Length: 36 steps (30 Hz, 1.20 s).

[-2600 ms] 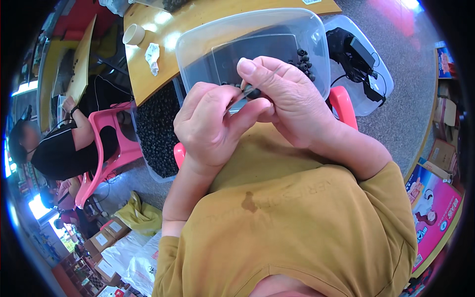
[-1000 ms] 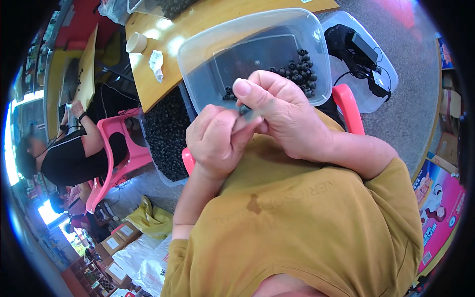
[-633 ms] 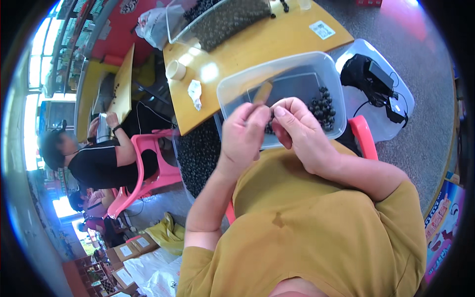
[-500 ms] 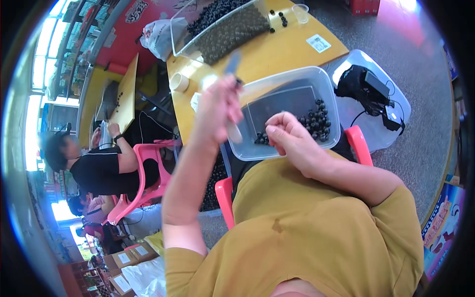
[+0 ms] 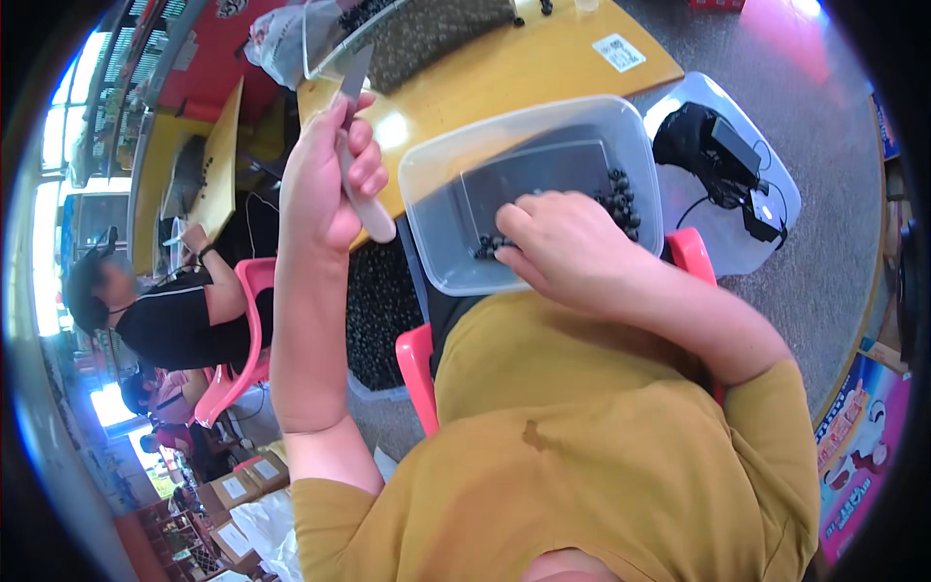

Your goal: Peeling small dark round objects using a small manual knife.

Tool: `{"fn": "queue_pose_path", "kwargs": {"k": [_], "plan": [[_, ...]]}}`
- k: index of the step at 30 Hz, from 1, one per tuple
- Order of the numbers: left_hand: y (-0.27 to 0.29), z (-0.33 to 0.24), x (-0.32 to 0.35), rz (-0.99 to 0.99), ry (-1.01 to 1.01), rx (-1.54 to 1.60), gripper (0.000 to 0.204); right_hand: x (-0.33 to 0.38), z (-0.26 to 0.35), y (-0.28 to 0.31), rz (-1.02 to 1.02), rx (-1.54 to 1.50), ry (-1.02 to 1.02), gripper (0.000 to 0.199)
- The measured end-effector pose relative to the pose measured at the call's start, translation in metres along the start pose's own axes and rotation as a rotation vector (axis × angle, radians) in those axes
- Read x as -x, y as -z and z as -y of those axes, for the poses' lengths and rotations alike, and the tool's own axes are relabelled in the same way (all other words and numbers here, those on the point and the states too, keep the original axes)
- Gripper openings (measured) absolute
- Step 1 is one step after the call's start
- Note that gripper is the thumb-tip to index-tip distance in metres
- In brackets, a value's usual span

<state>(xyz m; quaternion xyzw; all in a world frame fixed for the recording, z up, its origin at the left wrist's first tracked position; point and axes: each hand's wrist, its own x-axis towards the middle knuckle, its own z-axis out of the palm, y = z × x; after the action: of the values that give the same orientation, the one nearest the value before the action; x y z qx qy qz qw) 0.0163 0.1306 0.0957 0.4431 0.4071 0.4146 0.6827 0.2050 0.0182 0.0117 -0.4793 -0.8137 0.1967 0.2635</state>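
My left hand (image 5: 339, 170) is closed around the pale handle of a knife (image 5: 367, 209), its blade pointing up over the table. No black piece shows on the blade. My right hand (image 5: 572, 242) reaches into a clear plastic tub (image 5: 436, 155) at my lap, fingers bent and the thumb and index finger apart. Small black round pieces (image 5: 621, 204) lie along the tub's near and right sides, some beside my fingertips. The back of my right hand hides part of the pile and its other fingers.
A yellow table (image 5: 504, 97) bears a big clear bin of black pieces (image 5: 436, 44). Another container of black pieces (image 5: 383, 320) stands low, left of my lap. On the right is a clear bin with black electronics (image 5: 718, 165). A co-worker (image 5: 184, 320) sits at the left.
My left hand with the knife has moved left, away from the tub. My right hand has gone lower into the tub, toward the black pieces. The view has shifted slightly.
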Motion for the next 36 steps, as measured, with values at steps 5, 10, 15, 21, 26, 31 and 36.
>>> {"fn": "queue_pose_path", "kwargs": {"k": [5,10,15,21,26,31,36], "plan": [[0.026,0.024,0.049,-0.021,0.019,0.363,0.024,-0.029,-0.006,-0.035,0.329,0.196,0.019,0.017],[0.038,0.052,0.079,-0.010,-0.008,0.504,0.025,-0.031,-0.014,-0.060,0.501,0.246,0.082,0.022],[0.044,0.077,0.089,-0.045,0.060,0.504,0.022,-0.033,-0.010,-0.054,0.621,0.200,-0.077,0.019],[0.009,0.081,0.095,-0.158,-0.043,0.208,0.022,-0.021,-0.002,-0.012,0.261,-0.578,-0.310,0.023],[-0.023,0.083,0.097,-0.133,-0.256,-0.114,0.028,0.000,0.016,0.012,0.108,-1.625,-0.570,0.022],[-0.044,0.086,0.101,-0.080,-0.549,-0.525,0.016,0.009,0.031,0.023,0.059,-1.737,-0.429,0.025],[-0.050,0.086,0.103,-0.107,-0.664,-0.710,0.012,0.016,0.033,0.019,0.067,-1.806,-0.347,0.024]]}}
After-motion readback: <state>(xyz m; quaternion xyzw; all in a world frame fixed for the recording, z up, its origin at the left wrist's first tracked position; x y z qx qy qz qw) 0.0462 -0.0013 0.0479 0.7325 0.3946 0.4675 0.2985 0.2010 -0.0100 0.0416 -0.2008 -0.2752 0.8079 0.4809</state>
